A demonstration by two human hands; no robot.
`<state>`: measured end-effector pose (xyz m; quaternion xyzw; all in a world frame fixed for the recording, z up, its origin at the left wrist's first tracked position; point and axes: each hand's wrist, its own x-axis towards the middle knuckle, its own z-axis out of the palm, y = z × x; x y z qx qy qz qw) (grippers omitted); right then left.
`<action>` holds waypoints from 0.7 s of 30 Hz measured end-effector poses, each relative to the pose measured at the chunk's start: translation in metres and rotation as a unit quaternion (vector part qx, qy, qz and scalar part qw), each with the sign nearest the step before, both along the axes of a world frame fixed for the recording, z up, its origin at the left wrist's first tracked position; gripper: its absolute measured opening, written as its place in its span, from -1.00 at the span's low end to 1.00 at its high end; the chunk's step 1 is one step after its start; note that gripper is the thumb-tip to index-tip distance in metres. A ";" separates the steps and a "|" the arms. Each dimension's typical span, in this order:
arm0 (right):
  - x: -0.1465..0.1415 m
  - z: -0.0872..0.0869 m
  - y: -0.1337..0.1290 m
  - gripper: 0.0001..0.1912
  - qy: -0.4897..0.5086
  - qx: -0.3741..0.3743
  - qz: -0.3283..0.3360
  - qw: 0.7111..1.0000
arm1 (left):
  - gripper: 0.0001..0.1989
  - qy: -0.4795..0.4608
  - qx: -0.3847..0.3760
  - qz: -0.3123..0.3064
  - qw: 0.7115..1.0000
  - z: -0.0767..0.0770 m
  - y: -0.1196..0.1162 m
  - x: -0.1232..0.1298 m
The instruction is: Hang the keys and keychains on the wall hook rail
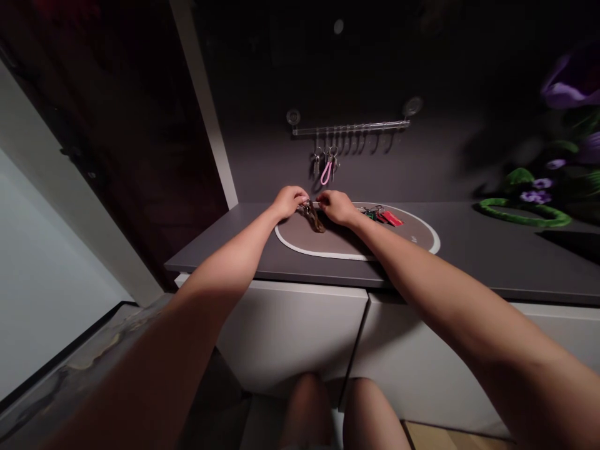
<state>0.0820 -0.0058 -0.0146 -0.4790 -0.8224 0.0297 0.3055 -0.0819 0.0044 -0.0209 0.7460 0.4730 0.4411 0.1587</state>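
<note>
My left hand [288, 202] is closed, its fingertips pinching a bunch of keys with a brown strap [315, 220] that hangs down over the oval mat [342, 245]. Close by on the right, my right hand [336, 206] is closed with its fingers curled toward the same bunch. What those fingers hold, if anything, is hidden. More keys with a red tag [392, 217] and a dark green piece lie on the mat, right of my right hand. Above both hands, keys with a pink loop [327, 170] hang from the clear hook rail [351, 129].
The rail is fixed to the dark wall by round clear mounts, with several hooks on it. At the right of the grey counter [469, 250] stand purple flowers [537, 190] and a green ring [525, 220]. White cabinet doors [290, 331] are below, and a dark door [117, 125] is at left.
</note>
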 end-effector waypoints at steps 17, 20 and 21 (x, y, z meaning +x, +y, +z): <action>-0.002 0.002 -0.010 -0.64 0.069 -0.004 0.052 0.996 | -0.86 -0.036 0.048 0.021 0.998 0.013 -0.011 0.005; -0.002 0.002 -0.010 -0.63 0.072 -0.010 0.065 0.995 | -0.86 -0.061 0.042 0.013 0.997 0.014 -0.009 0.005; -0.002 0.002 -0.010 -0.64 0.078 -0.012 0.066 0.995 | -0.85 -0.069 0.041 0.010 0.997 0.014 -0.009 0.005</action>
